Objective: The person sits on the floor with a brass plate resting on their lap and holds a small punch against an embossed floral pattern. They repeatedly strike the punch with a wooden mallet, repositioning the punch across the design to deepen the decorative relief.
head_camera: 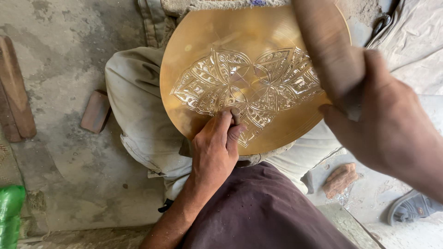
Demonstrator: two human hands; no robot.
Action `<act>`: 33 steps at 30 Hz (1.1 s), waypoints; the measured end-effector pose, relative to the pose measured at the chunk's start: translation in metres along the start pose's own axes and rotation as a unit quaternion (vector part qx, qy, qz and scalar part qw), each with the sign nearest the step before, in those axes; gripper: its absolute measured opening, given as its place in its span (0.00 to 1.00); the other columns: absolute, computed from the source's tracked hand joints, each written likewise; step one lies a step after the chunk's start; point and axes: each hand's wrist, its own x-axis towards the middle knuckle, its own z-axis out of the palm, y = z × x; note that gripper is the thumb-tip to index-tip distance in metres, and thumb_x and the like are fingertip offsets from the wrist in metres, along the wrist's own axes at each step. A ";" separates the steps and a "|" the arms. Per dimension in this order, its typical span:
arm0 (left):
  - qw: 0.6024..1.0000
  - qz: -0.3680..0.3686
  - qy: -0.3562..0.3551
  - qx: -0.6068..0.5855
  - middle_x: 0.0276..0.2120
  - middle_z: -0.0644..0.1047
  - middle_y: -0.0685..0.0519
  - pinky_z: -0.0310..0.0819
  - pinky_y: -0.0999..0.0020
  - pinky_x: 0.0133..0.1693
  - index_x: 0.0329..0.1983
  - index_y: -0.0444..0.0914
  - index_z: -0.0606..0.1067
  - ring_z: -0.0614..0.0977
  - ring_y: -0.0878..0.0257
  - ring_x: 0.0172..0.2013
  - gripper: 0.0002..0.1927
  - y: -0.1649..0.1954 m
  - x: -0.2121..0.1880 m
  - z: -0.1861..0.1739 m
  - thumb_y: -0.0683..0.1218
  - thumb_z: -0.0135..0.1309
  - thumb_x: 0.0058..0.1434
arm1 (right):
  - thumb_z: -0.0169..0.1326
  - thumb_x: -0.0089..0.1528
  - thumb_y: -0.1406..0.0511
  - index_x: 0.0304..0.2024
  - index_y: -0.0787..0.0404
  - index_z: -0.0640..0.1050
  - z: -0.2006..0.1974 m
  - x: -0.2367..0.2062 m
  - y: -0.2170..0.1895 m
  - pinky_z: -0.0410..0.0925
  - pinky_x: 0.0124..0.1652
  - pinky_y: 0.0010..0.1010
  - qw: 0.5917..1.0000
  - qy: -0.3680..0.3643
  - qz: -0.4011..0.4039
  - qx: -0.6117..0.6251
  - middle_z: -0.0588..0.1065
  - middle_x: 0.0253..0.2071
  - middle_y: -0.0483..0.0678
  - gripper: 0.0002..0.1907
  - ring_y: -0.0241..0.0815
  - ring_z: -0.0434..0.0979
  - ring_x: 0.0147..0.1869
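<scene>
The left hand point(214, 147) is pinching a short dark metal punch point(236, 115) upright against the round golden brass plate point(203, 41) resting on the person's lap, while the right hand point(387, 124) is clenching a blurred wooden mallet point(325, 46) above it. 4 engraved petals are already filling the centre; the wide rim beyond the left hand is lying bare. No packages, labels or signs are showing.

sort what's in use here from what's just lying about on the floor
In use: brass plate with engraved flower pattern; small chisel in left hand; wooden mallet in right hand.

Lying about: wooden block, planks, green plastic, sandal.
</scene>
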 end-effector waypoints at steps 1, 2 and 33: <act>1.000 -0.005 0.000 0.001 0.34 0.77 0.48 0.76 0.58 0.34 0.44 0.34 0.69 0.83 0.53 0.34 0.09 0.001 -0.001 0.000 0.44 0.55 0.71 | 0.58 0.61 0.68 0.60 0.62 0.73 -0.001 0.001 -0.004 0.76 0.48 0.45 0.989 0.032 -0.078 -0.118 0.79 0.44 0.58 0.24 0.53 0.83 0.44; 1.000 -0.011 0.001 0.002 0.34 0.77 0.48 0.76 0.58 0.34 0.44 0.34 0.70 0.83 0.52 0.34 0.09 0.001 -0.001 0.000 0.44 0.56 0.70 | 0.54 0.62 0.71 0.60 0.59 0.77 -0.003 0.003 -0.008 0.75 0.50 0.44 0.958 0.063 -0.157 -0.233 0.80 0.44 0.57 0.22 0.51 0.83 0.44; 0.999 -0.031 -0.009 -0.004 0.35 0.77 0.46 0.77 0.59 0.32 0.49 0.31 0.70 0.83 0.53 0.34 0.12 -0.005 -0.001 -0.013 0.44 0.55 0.70 | 0.54 0.60 0.68 0.60 0.55 0.75 0.002 0.004 -0.017 0.76 0.49 0.44 0.980 0.069 -0.097 -0.159 0.80 0.45 0.50 0.23 0.46 0.82 0.44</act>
